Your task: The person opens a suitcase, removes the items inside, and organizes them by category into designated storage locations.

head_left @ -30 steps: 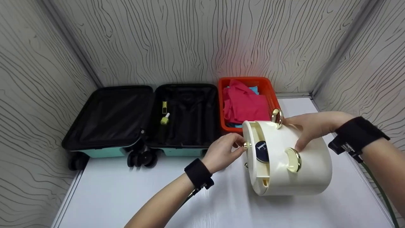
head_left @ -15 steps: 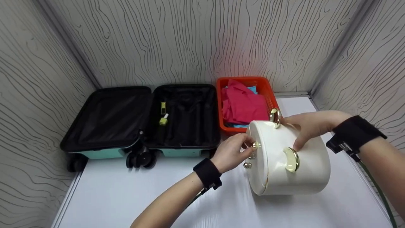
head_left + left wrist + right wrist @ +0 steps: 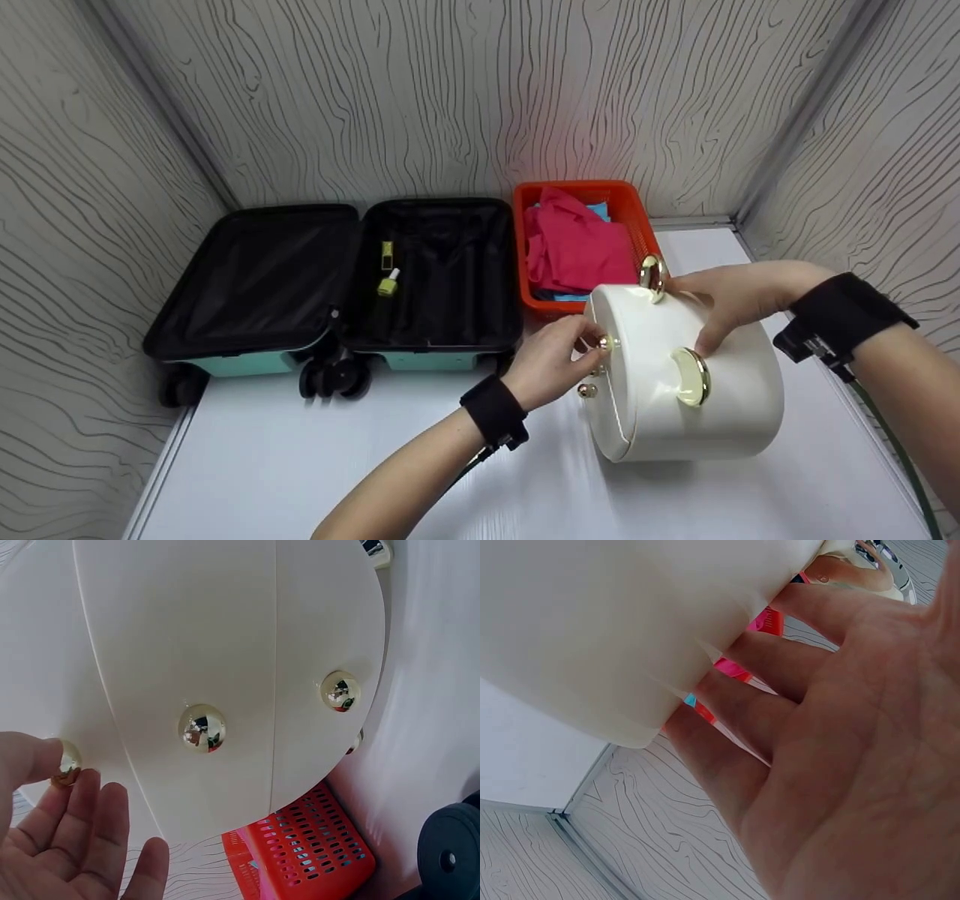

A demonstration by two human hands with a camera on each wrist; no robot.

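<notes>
A white, rounded storage box [image 3: 720,412] with gold trim stands on the right of the table. Its flat front, facing left, carries three drawer panels with round gold knobs, and all lie flush in the left wrist view. My left hand [image 3: 550,360] pinches the far drawer's gold knob [image 3: 70,757] between thumb and forefinger, its other fingers spread below. The middle knob [image 3: 202,728] stands beside it. My right hand [image 3: 739,300] rests across the box's top, thumb beside a crescent gold-edged handle [image 3: 694,377]. In the right wrist view its fingers [image 3: 772,664] lie nearly straight along the white wall.
An orange-red basket [image 3: 528,294] behind the box holds a pink cloth [image 3: 581,244] and blue items. To the left lies an open suitcase [image 3: 442,315] with black lining; a small yellow-green bottle [image 3: 388,285] and a flat yellow item [image 3: 387,255] lie inside. Patterned walls surround the table.
The far drawer, pulled out a second ago with a dark round item showing inside, has slid rightward into the box. My left hand moved with its knob. The right hand has barely moved.
</notes>
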